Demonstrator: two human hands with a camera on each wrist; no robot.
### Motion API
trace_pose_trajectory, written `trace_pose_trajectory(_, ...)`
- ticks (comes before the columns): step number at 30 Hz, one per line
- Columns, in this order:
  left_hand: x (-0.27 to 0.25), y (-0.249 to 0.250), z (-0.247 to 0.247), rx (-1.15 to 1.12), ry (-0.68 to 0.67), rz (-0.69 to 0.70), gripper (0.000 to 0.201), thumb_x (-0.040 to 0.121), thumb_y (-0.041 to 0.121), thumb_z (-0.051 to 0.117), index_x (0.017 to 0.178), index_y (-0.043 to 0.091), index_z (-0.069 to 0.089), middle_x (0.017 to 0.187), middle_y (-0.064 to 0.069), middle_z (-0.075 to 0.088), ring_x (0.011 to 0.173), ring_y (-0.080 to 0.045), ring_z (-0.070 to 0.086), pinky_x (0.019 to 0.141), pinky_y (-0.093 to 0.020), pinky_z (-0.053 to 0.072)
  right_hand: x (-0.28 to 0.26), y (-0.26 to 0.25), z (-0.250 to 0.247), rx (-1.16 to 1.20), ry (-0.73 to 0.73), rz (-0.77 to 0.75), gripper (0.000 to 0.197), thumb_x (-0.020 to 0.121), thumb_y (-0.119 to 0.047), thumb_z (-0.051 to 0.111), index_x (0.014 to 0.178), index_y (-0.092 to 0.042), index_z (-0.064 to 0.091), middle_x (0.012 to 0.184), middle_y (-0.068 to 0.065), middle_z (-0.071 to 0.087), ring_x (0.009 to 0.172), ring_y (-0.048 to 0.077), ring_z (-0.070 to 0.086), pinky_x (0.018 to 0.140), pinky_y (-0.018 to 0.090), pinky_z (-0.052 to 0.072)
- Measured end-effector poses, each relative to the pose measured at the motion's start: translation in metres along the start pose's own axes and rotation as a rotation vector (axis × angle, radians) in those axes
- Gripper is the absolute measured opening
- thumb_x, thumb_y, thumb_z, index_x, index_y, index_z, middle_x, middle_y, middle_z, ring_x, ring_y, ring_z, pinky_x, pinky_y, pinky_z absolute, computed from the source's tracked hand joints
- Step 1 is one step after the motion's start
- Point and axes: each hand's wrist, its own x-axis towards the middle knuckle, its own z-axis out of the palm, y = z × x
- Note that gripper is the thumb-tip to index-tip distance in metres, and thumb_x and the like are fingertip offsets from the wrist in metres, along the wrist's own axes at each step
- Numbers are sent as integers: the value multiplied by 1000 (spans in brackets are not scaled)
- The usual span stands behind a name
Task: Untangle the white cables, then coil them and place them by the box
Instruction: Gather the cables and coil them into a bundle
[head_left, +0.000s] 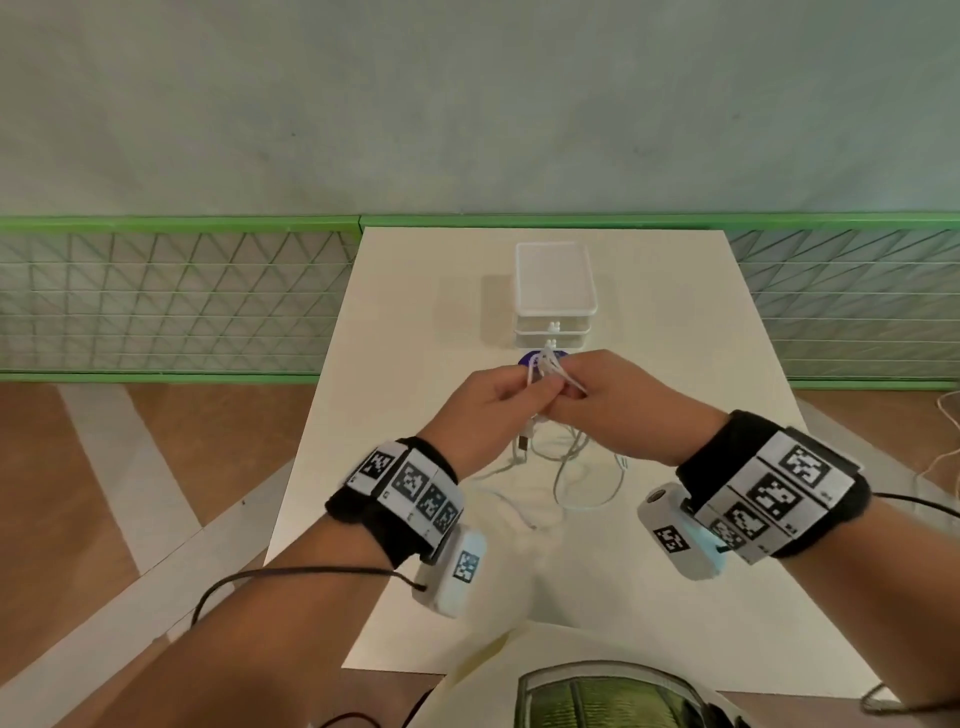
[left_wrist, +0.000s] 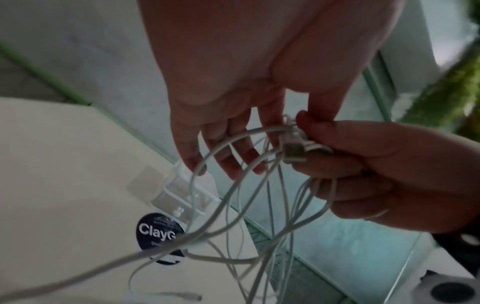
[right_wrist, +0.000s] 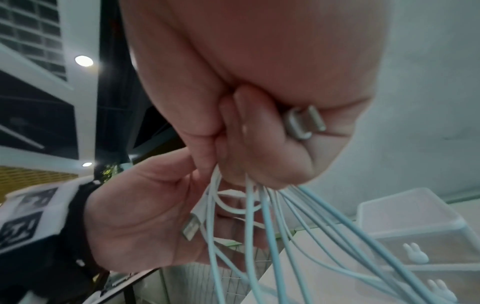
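White and flat, the table (head_left: 649, 415) fills the middle of the head view. A green fence (head_left: 176, 301) stands past its far edge, with a pale wall above it.

A clear box (head_left: 554, 291) with two small drawers sits near the far end of the table. Tiny bunny knobs are on the drawer fronts. A round dark sticker (left_wrist: 158, 230) lies on the table just in front of the box.

Both hands are up over the table, close together, just in front of the box. Each wrist wears a black band with black and white square marks.

The left hand (head_left: 491, 402) has its fingers loose and mostly straight, and they touch the cables (head_left: 566, 467) near the top of the bunch. The right hand (head_left: 618, 402) is curled tight around the bunch, with a metal plug poking out of the fist.

The cables are white and all mixed up. Many strands hang down from the hands in long loops. The low loops rest on the table below the hands. One plug (right_wrist: 191, 226) dangles next to the left palm.
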Motion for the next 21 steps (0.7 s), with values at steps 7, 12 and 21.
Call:
trace_pose_trajectory(7,7,-25,-16,-71,171,-152,33,103,24,50,80,12,70,79,-5,74,70,-12,63,75,-29,46,-5,7,-13,-34,72,48,49,96,-33,66,64,-15,34,58,-7,27,49,9,25,49,23,25)
trace_pose_trajectory(12,-3,-51,-42,144,201,-182,38,106,23,41,74,10,58,75,-16,72,62,-19,61,75,-44,52,-15,25,-32,76,121,155,48,95,-33,67,64,-18,35,51,-13,28,47,7,25,45,16,23)
trace_pose_trajectory(21,-13,-82,-49,464,-11,-213,27,104,33,44,84,15,53,85,-4,70,78,-27,61,79,-42,50,-24,27,-38,117,46,163,46,95,-24,69,63,-18,36,48,-14,35,43,4,29,43,11,26)
